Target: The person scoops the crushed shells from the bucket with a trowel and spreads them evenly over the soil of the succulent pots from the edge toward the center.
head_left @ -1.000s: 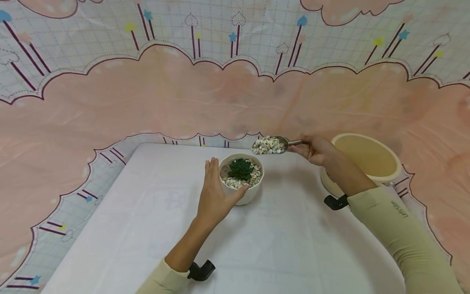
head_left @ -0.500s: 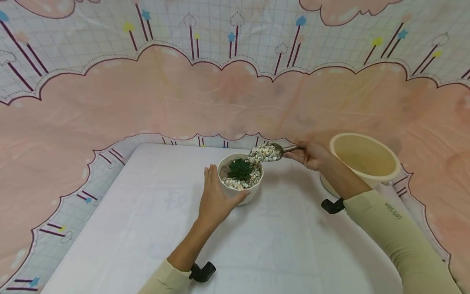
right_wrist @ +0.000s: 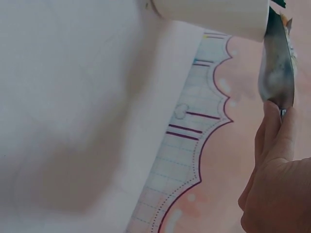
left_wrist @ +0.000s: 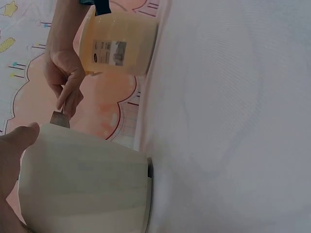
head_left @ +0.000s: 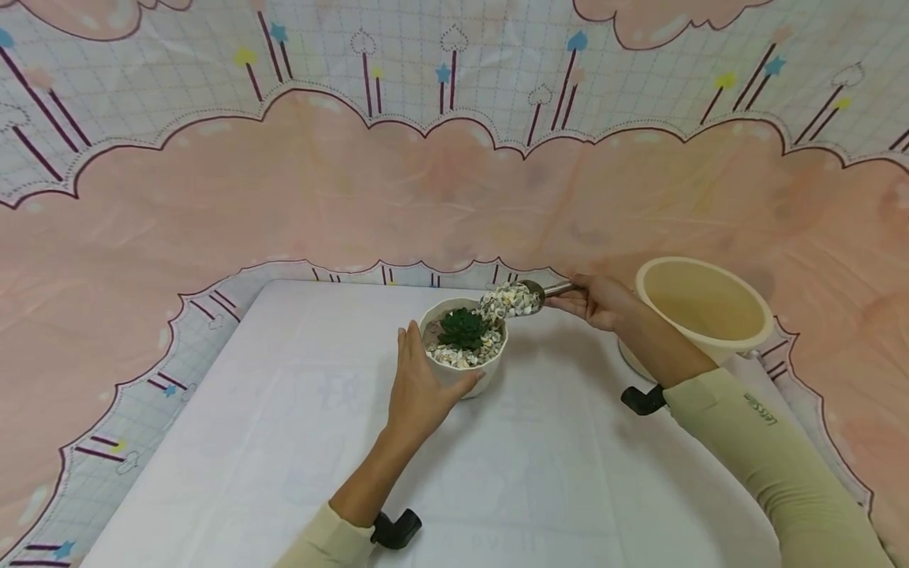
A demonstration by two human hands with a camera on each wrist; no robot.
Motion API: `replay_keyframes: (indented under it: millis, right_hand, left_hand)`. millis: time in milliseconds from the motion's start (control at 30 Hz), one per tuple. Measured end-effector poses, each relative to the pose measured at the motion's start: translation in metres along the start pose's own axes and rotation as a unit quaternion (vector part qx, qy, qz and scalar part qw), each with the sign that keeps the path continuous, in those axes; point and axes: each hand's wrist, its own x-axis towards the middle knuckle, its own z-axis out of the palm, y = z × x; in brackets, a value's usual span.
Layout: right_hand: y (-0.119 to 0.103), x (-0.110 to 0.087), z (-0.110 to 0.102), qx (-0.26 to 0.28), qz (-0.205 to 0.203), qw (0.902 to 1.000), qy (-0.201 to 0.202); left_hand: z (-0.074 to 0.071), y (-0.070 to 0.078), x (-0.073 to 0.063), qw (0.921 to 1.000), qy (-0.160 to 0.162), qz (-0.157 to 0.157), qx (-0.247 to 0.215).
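A white faceted flower pot [head_left: 474, 380] stands on the white table, holding a dark green succulent [head_left: 461, 328] with pale pebbles around it. My left hand [head_left: 419, 386] holds the pot from its left and near side, the thumb on the near wall and the fingers along the left. My right hand [head_left: 595, 301] grips the thin handle of a metal scoop [right_wrist: 277, 73] heaped with pebbles [head_left: 510, 300]. The scoop's front end lies over the pot's far right rim, tilted slightly down, close to the plant. In the left wrist view the pot wall [left_wrist: 87, 179] hides most of the scoop.
A cream bucket [head_left: 710, 308] stands at the right, beneath and behind my right forearm. The table [head_left: 284, 410] is covered in white cloth, and a printed pink curtain [head_left: 398, 197] hangs behind its far edge.
My right hand has brought the loaded scoop left and down onto the pot's rim, tipping it slightly. The left hand has slid slightly lower on the pot.
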Motion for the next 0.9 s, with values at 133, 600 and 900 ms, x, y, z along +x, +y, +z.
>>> replay_keyframes:
  millis: [133, 600, 900]
  right_hand:
    - [0.000, -0.002, 0.003, -0.011, -0.009, 0.9999, 0.001]
    - [-0.004, -0.006, 0.008, -0.067, -0.052, 0.9962, -0.019]
    - [-0.007, -0.010, 0.011, -0.082, -0.058, 0.9949, -0.012]
  left_hand:
    - [0.002, 0.002, 0.002, 0.9999, 0.011, -0.006, 0.001]
    - [0.005, -0.004, 0.008, 0.9998, 0.018, -0.005, -0.006]
    - [0.000, -0.009, 0.013, 0.9994, 0.011, 0.025, -0.020]
